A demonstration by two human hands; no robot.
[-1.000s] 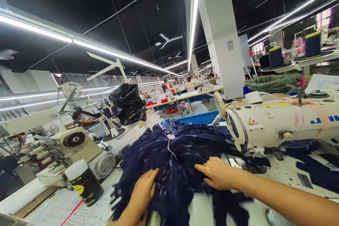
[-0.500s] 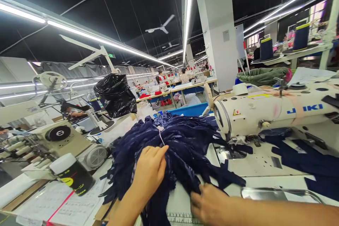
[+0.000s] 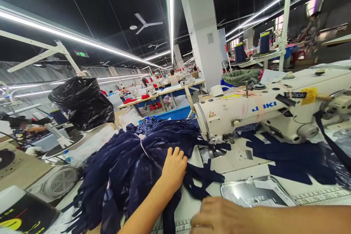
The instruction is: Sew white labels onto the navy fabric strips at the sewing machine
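A large heap of navy fabric strips point(image 3: 117, 168) spreads in front of me, with a white cord point(image 3: 144, 149) running over it. My left hand point(image 3: 174, 170) is on the right side of the heap, fingers curled down into the cloth. Low in the view, my right hand point(image 3: 215, 215) hovers over or rests at the table's front edge beside hanging strips. Motion smears its fingers, so any grip there is unclear. Just right of the heap stands a cream sewing machine point(image 3: 238, 111), with a strip end lying by its needle area.
A metal tray point(image 3: 255, 192) is set near the front edge, beside a printed ruler strip point(image 3: 318, 195). More navy pieces point(image 3: 285, 157) lie under the machine arm. At left are a black plastic bag point(image 3: 83, 102), a motor housing point(image 3: 61, 182) and a black cup-shaped container point(image 3: 26, 214).
My view has swung right. My left hand has shifted from the cord to the right part of the heap. My right hand has drawn down, away from the strips it was touching.
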